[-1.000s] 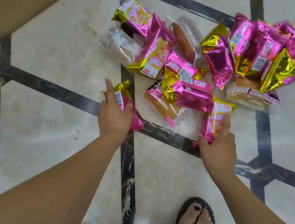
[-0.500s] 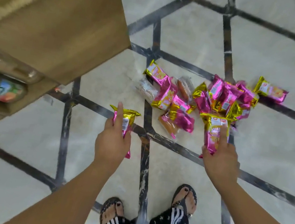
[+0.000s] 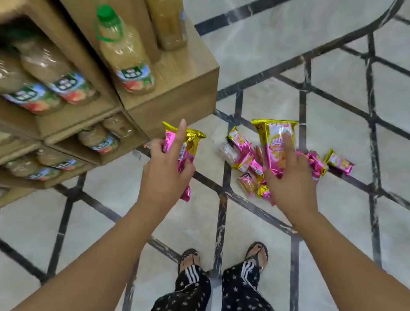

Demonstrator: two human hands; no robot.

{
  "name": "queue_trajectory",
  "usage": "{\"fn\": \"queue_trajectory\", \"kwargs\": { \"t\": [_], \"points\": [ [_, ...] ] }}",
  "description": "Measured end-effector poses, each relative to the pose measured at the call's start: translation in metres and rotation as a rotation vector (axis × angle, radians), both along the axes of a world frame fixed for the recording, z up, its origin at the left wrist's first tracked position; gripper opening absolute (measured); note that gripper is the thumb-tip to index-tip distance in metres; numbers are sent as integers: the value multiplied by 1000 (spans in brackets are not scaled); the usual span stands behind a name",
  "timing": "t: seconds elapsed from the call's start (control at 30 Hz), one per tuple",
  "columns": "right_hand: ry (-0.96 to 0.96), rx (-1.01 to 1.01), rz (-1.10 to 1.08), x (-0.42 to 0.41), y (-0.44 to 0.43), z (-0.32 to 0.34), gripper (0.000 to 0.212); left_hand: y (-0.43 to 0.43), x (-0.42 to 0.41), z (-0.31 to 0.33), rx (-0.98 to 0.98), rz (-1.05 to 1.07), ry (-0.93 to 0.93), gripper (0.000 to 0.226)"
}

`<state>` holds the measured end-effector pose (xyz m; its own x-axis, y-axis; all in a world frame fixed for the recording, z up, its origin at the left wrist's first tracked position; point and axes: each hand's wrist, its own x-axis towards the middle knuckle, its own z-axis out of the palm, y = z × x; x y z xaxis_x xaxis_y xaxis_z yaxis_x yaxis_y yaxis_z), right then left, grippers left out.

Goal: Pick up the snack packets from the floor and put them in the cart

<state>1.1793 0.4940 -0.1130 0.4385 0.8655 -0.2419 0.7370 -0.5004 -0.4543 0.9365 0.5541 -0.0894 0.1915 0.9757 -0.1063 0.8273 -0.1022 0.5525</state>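
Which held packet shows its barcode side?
The left packet, in the left hand: white barcode label visible. The right packet, in the right hand, shows its printed front.

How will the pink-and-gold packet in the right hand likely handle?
Probably light: the right hand holds the packet upright by its lower end. Its glossy foil looks slippery. It stands without drooping, so it is likely puffed and fairly stiff.

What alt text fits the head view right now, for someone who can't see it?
A standing person, seen from above, holds a pink-and-gold snack packet in each hand: first packet in the left hand, second packet in the right hand. More packets lie piled on the marble floor ahead, near a wooden shelf of juice bottles.
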Motion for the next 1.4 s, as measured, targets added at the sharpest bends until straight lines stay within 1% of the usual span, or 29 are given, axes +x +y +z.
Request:
{"fn": "queue_trajectory", "kwargs": {
  "t": [0.1, 0.2, 0.3, 0.37, 0.47, 0.57, 0.7, 0.87, 0.93, 1.03, 1.17, 1.27, 1.4],
  "points": [
    [33, 81, 38, -34, -11, 66, 80, -17, -24, 58, 65, 73, -20, 81],
    [158, 117, 32, -68, -31, 115, 79, -46, -43, 113, 103, 227, -70, 83],
    [266, 174, 2, -96, -51, 146, 80, -81, -61, 152, 91, 412, -105, 87],
    [292, 200, -2, -110, -61, 160, 79, -103, -69, 168, 29, 521, -144, 88],
    [307, 207, 115, -121, -63, 177, 78, -124, -71, 177, -26, 641, -125, 88],
    [329, 231, 212, -124, -58, 194, 77, -138, -66, 186, 0, 729, -84, 89],
    [345, 237, 374, -131, -63, 206, 78, -165, -55, 198, 16, 845, -100, 90],
    [324, 133, 603, -151, -78, 206, 77, -202, -61, 202, -31, 1007, 10, 89],
    [335, 78, 690, -165, -86, 206, 77, -219, -69, 201, -82, 1073, 10, 90],
    [317, 1, 807, -199, -97, 205, 78, -249, -91, 198, -154, 1193, -63, 93],
    [291, 11, 983, -260, -112, 211, 78, -288, -135, 202, -150, 1363, -139, 97],
    [252, 20, 1073, -310, -123, 216, 77, -312, -179, 205, -133, 1444, -160, 95],
    [289, 2, 1151, -394, -146, 222, 76, -347, -249, 204, -128, 1522, -175, 89]
  ]
}}
